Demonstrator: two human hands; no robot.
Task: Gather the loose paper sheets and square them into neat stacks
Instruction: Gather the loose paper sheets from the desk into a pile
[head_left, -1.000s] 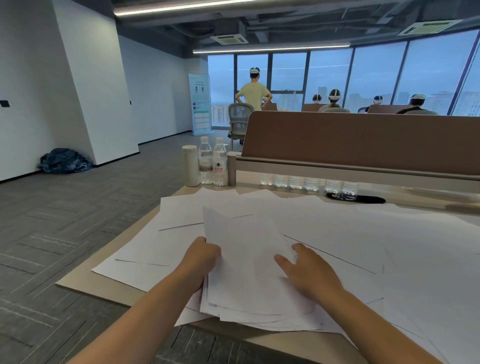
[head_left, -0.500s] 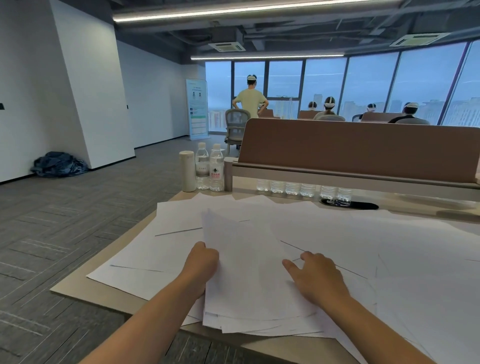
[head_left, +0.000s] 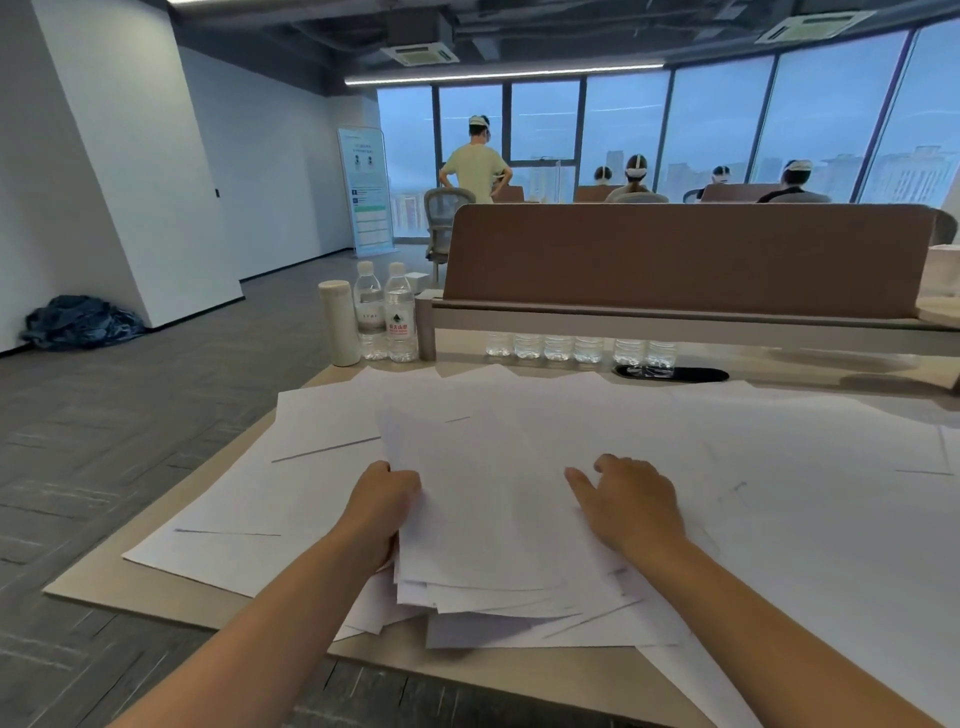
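task judged early: at the near edge of the tabletop (head_left: 519, 675) the left hand (head_left: 384, 501) grips the left side of a ragged pile (head_left: 488, 525) of white sheets, corners fanned and unsquared, the right hand (head_left: 631, 506) rests loosely spread on top, and many loose sheets (head_left: 779, 467) beyond remain ungathered.

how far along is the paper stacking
Done: a rough pile is gathered at the near edge, edges uneven. In hand: left hand grips its left side, right hand rests on top. Left: squaring it, then collecting the loose sheets across the desk.
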